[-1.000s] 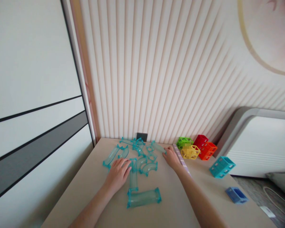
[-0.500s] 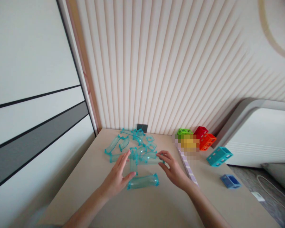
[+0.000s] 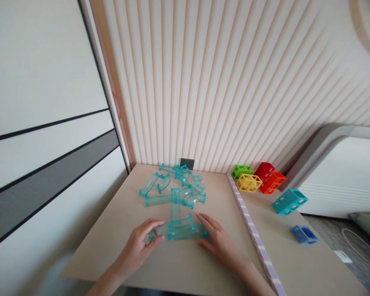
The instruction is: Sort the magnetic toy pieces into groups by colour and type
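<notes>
Left hand (image 3: 139,243) is curled round the left end of a clear teal straight tube (image 3: 185,230), with fingers over the top and thumb coming in underneath, so it's a loose pinch. Right hand (image 3: 218,242) is spread, fingers out long and resting against the tube's right end, not wrapped round it. The tube lies crosswise on the surface (image 3: 111,250), right between the two hands and close to the near edge. I can't tell if it's one piece or two stuck end to end, it's too see-through.

My guess on handling:
- Hollow hard plastic, so light and stiff, with no give if you squeeze.
- The walls look smooth and glossy, so probably a bit slippery, and being round it'll want to roll.
- The chunky square collars at the ends look like the best place to grab, since they have flat faces and edges for fingertips.
- Thin clear plastic may crack if bent at a joint, so I'd support both ends.

Further out, at 12 o'clock from the tube there's a pile of tube pieces (image 3: 175,191), curved and straight, some touching each other. At 3 o'clock a purple-and-white strip (image 3: 253,231) runs toward the wall. Beyond it, around 1 to 2 o'clock, sit the open-frame blocks: green block (image 3: 243,170), yellow block (image 3: 249,182), red block (image 3: 264,169), orange block (image 3: 273,182) and turquoise block (image 3: 289,201). The blue block (image 3: 304,234) is on its own at 3 o'clock.
</notes>
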Demonstrator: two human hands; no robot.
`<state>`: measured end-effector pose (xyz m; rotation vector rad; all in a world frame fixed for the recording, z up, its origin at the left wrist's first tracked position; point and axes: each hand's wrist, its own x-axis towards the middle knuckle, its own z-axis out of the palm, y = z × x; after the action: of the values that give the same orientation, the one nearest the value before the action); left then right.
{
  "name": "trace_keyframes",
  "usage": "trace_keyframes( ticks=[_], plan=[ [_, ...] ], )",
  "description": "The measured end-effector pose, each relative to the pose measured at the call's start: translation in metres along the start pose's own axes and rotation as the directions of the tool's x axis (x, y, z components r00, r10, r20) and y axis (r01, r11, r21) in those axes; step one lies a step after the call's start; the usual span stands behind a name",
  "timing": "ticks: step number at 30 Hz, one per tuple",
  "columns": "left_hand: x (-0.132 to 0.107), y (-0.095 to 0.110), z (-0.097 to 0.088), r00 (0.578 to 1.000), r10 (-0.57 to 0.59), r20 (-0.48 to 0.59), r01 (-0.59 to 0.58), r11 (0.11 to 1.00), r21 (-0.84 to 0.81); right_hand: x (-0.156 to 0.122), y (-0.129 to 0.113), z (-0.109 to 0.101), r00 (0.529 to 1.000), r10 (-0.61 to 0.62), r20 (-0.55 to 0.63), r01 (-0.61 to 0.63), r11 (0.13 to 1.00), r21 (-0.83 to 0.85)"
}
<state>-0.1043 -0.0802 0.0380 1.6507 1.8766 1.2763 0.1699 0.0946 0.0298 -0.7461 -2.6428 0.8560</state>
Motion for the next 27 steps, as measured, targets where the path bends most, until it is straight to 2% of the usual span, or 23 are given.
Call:
trace_keyframes(
  ticks=[5, 11, 14, 17, 20, 24, 27],
  plan=[
    [-0.007, -0.007, -0.014, 0.997, 0.023, 0.078, -0.022, 1.0, -0.009, 0.0, 0.027, -0.008, 1.0, -0.02, -0.002, 0.019, 0.989, -0.149],
    [-0.005, -0.011, -0.011, 0.965, 0.06, 0.255, -0.05, 0.998, -0.044, 0.018, 0.055, -0.021, 0.997, 0.064, -0.04, -0.074, 0.929, -0.362],
    [0.002, -0.009, -0.008, 0.94, 0.068, 0.335, -0.054, 0.997, -0.051, 0.027, 0.058, -0.021, 0.992, 0.087, -0.094, -0.119, 0.895, -0.429],
    [0.01, -0.011, -0.001, 0.923, 0.072, 0.377, -0.057, 0.997, -0.051, 0.035, 0.038, -0.02, 0.985, 0.062, -0.163, -0.123, 0.908, -0.4],
    [0.016, -0.013, 0.007, 0.911, 0.071, 0.407, -0.063, 0.997, -0.033, 0.051, 0.001, -0.016, 0.983, 0.015, -0.185, -0.071, 0.95, -0.303],
    [0.02, -0.013, 0.017, 0.906, 0.076, 0.417, -0.092, 0.996, 0.017, 0.079, -0.04, -0.005, 0.994, -0.055, -0.091, 0.028, 0.961, -0.275],
    [0.02, -0.012, 0.022, 0.913, 0.091, 0.399, -0.123, 0.991, 0.057, 0.096, -0.049, 0.006, 0.998, -0.062, -0.027, 0.05, 0.941, -0.335]
  ],
)
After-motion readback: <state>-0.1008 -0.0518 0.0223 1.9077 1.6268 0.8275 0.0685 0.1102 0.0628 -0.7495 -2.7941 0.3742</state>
